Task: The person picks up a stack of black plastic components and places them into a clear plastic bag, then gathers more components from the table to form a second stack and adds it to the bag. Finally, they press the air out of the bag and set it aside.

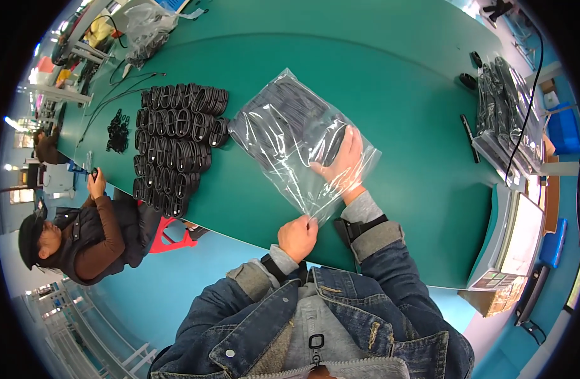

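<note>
A clear plastic bag (pixel 280 142) lies on the green table, its far part filled with rows of black coiled cables (pixel 289 107). My left hand (pixel 298 237) pinches the bag's near edge by the table's front edge and pulls the film taut. My right hand (pixel 344 161) reaches into the bag, with shiny film around it. Its fingers and thumb close on a black coiled cable (pixel 328 145) beside the packed ones. Left of the bag, several rows of black coiled cables (pixel 176 120) are stacked on the table.
A small heap of black ties (pixel 118 131) and loose cables (pixel 107 101) lie at the left. Filled bags (pixel 508 107) are piled at the right, near a black pen (pixel 470 136) and a white box-like device (pixel 514 234). Another person (pixel 91 237) sits by a red stool (pixel 171 237).
</note>
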A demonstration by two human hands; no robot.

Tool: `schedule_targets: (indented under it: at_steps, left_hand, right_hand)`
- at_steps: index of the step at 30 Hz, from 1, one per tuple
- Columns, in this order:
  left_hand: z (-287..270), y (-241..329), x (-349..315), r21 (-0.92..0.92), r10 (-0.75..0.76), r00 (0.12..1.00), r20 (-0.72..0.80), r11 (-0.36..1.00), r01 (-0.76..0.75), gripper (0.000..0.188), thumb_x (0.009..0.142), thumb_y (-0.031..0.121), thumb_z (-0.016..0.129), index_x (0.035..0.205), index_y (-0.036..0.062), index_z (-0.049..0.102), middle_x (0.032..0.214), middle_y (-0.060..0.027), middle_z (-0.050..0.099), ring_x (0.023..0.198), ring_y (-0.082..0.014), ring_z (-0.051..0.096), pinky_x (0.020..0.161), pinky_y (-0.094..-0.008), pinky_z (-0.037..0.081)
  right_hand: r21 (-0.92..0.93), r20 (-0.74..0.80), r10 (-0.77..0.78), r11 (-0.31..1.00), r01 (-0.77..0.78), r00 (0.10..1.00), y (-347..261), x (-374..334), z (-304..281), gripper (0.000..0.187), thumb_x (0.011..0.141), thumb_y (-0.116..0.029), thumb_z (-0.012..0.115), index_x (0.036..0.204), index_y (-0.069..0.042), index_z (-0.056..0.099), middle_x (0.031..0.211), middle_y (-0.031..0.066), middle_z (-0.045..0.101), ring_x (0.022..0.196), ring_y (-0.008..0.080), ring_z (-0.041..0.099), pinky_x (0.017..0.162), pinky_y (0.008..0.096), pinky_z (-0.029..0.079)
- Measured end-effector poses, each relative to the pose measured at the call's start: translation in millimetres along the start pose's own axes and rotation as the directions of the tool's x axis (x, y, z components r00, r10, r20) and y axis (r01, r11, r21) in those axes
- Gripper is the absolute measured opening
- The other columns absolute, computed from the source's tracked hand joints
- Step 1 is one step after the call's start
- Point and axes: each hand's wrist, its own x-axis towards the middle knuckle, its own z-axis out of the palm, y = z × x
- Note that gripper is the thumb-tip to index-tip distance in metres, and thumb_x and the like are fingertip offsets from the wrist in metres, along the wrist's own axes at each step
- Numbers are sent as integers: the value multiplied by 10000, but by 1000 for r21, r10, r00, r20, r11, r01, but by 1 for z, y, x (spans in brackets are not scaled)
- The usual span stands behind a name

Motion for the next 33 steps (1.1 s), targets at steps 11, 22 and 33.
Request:
schedule_targets:
  at_steps: [11,22,33]
  left_hand:
    - [-1,1,-1,-14,-25,1000,10,1000,25,280,828,260,531,647,47,545,611,-168,563,579,-385,549,531,-484,421]
    - [5,0,-4,-3,36,999,-34,999,-36,278,817,246,539,635,36,541,603,-177,551,571,-385,543,527,-480,415]
    - [-6,15,-5,61,-109,993,39,992,107,355,817,298,549,586,30,571,581,-203,547,570,-395,555,528,-468,428]
  right_hand:
    - [196,-68,63,979,-49,996,5,-40,-10,829,709,-320,716,1297,69,280,1208,263,400,1089,397,437,952,438,361]
    - [197,-36,232,955,-220,972,8,-9,11,488,874,-164,530,1250,93,355,1153,271,490,1056,372,504,927,407,384]
    - [-4,112,81,997,-81,990,-31,-23,-30,428,789,-262,630,1055,43,490,967,227,531,917,367,531,825,407,424]
